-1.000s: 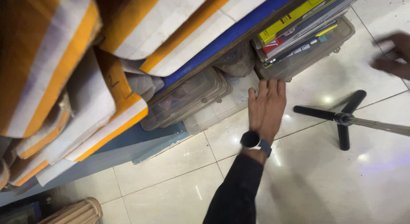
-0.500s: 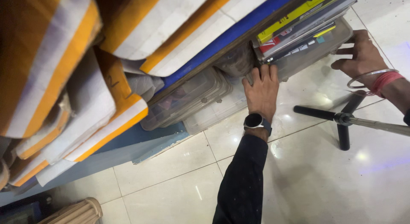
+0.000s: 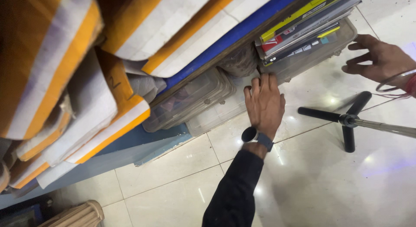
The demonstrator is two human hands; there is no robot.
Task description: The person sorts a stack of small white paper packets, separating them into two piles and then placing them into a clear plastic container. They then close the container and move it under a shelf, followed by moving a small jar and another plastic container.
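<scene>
Left hand [image 3: 265,103]: flat, fingers together and extended, gripping nothing; its fingertips touch the near corner of the clear plastic case [image 3: 310,53] under the low shelf. A dark watch [image 3: 250,134] sits on the wrist above a black sleeve [image 3: 234,190].

Right hand [image 3: 381,58]: open, fingers spread, just beside the far end of the same case; contact cannot be confirmed.

The case lies on the tiled floor [image 3: 173,175], beneath a stack of books [image 3: 303,30]. It appears rigid, smooth and probably slippery; the load on top likely makes it heavy. Hold it at both short ends, low on the walls. More clear boxes [image 3: 190,101] lie to the left; a black tripod base [image 3: 346,121] stands near the right hand.

Compared with half a second ago, the right hand is farther right, and the left hand has shifted little.
</scene>
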